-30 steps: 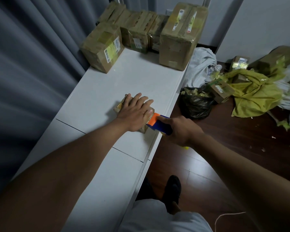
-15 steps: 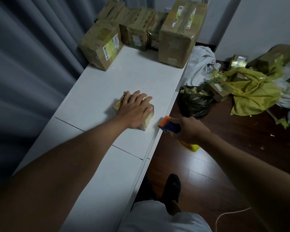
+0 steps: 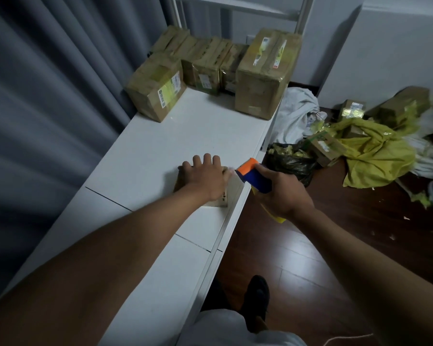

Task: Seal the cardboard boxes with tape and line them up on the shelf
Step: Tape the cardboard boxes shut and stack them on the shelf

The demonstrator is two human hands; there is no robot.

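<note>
A small cardboard box (image 3: 231,193) lies near the front edge of the white shelf top (image 3: 185,136). My left hand (image 3: 205,176) rests flat on top of it, fingers spread and straight. My right hand (image 3: 280,193) grips a blue and orange tape dispenser (image 3: 251,174) with yellow tape, its orange head touching or just beside the box's right end. Several taped boxes stand in a row at the back of the shelf, among them a large one (image 3: 265,73) on the right and one (image 3: 158,88) at the left.
A grey curtain (image 3: 48,96) hangs along the left of the shelf. On the wooden floor to the right lie a black bag (image 3: 290,163), a yellow sack (image 3: 378,153), white cloth (image 3: 295,113) and more boxes (image 3: 325,148). My foot (image 3: 256,300) stands beside the shelf.
My right hand pulled the dispenser away off the shelf edge, then brought it back up to the box's right end. The box has turned under my left hand and sits nearer the edge.
</note>
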